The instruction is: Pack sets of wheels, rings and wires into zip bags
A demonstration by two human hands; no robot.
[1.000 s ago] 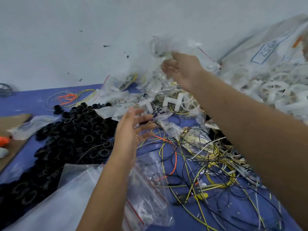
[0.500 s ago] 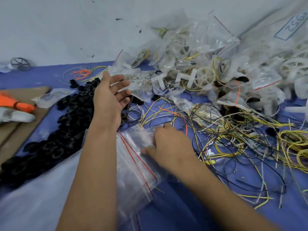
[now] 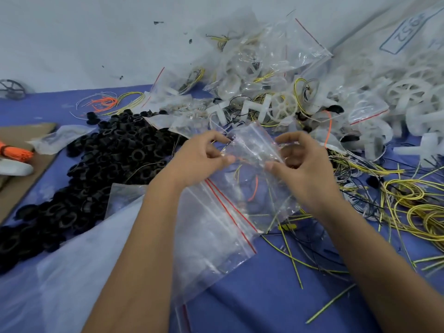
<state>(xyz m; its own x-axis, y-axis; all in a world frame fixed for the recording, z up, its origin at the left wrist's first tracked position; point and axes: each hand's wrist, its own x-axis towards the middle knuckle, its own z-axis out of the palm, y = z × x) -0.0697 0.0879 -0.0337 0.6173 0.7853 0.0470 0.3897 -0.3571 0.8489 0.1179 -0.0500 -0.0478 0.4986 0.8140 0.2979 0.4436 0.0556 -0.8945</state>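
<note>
Both hands hold one clear zip bag [image 3: 252,150] above the blue table. My left hand [image 3: 199,159] pinches its left edge and my right hand [image 3: 300,164] pinches its right edge. The bag looks empty. More empty zip bags [image 3: 216,227] with red seal lines lie under my wrists. A heap of black rings [image 3: 101,169] spreads to the left. Yellow, black and orange wires [image 3: 396,207] tangle on the right. White wheels [image 3: 284,106] lie beyond the hands, with more wheels [image 3: 408,92] at the far right.
Filled zip bags [image 3: 252,63] are piled against the white wall. A large labelled plastic sack [image 3: 403,32] lies at top right. Brown cardboard [image 3: 26,140] with an orange bundle [image 3: 14,152] sits at the left edge. A big translucent sheet [image 3: 60,272] covers the near left.
My right hand came back from the far bag pile, picked a bag off the stack, and my left hand left the rings. Both now hold that bag raised.
</note>
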